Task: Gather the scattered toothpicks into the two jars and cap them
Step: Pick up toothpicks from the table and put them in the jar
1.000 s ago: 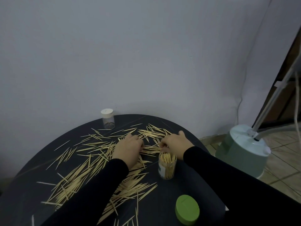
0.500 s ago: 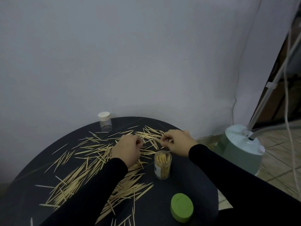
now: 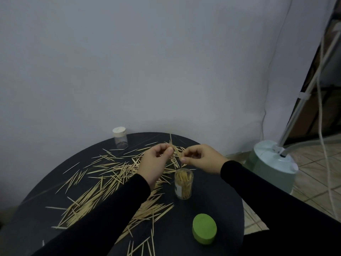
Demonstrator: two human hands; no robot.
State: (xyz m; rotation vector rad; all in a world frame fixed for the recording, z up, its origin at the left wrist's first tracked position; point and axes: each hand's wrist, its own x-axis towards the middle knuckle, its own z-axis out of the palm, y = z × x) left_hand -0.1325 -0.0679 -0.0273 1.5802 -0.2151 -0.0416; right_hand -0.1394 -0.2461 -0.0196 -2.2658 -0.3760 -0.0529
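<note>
Many toothpicks [image 3: 103, 180] lie scattered over the dark round table [image 3: 217, 215]. An open clear jar [image 3: 183, 183], partly filled with toothpicks, stands right of the pile. Its green cap [image 3: 204, 231] lies on the table nearer to me. A second small jar [image 3: 120, 138] with a white cap stands at the table's far edge. My left hand [image 3: 155, 163] and my right hand [image 3: 201, 159] are raised just above the open jar, and between them they pinch a small bundle of toothpicks [image 3: 176, 154].
A pale green appliance base [image 3: 271, 167] with a slanted metal pole and cords stands on the tiled floor to the right of the table. A plain wall rises right behind the table.
Both hands have lifted off the table with a few toothpicks and now hold them together above the open jar. The camera has drawn back a little.
</note>
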